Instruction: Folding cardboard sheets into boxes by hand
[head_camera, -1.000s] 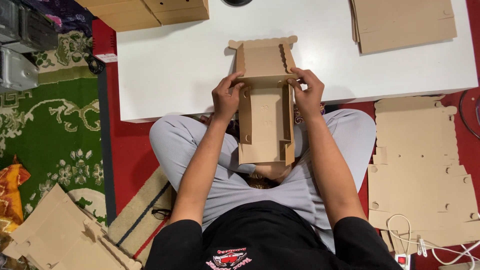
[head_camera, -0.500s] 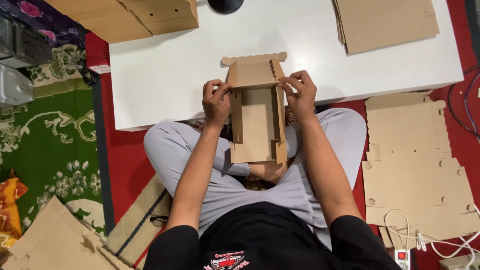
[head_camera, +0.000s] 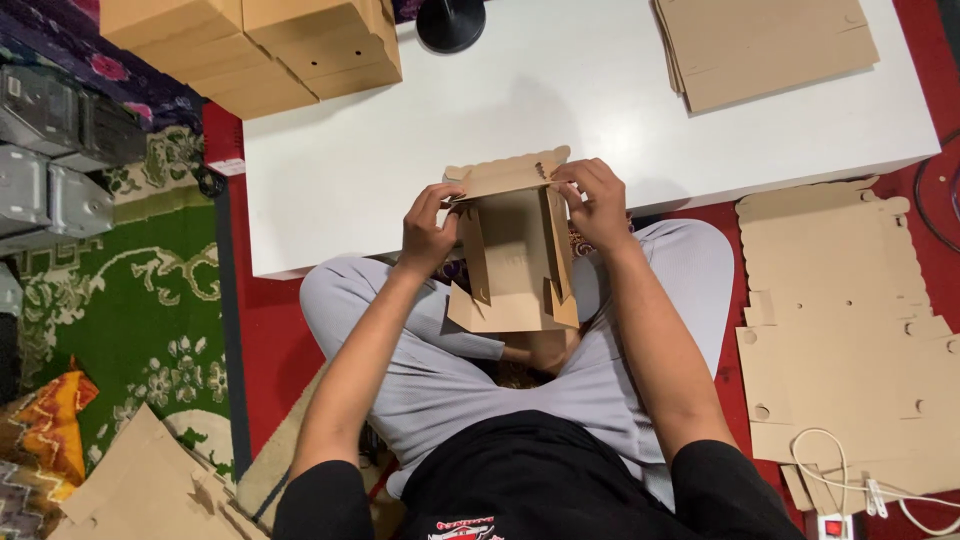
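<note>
both hands on a half-folded box

white table (head_camera: 330, 160) lies just beyond the grip. the cardboard box (head_camera: 512, 262) hangs over the lap, its top flap at the table edge. left hand (head_camera: 428, 230) pinches its upper left corner; right hand (head_camera: 598, 203) clasps the upper right.

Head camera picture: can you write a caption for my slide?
Both hands, left and right, fold a half-made cardboard box over the lap beside a white table.

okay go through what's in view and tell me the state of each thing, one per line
Cardboard box: half-folded, side walls up, held over the lap.
Left hand: gripping the box's left top corner.
Right hand: gripping its right top corner.
Flat blanks: unfolded, stacked on the white table.
Finished boxes: folded, stacked.
</note>
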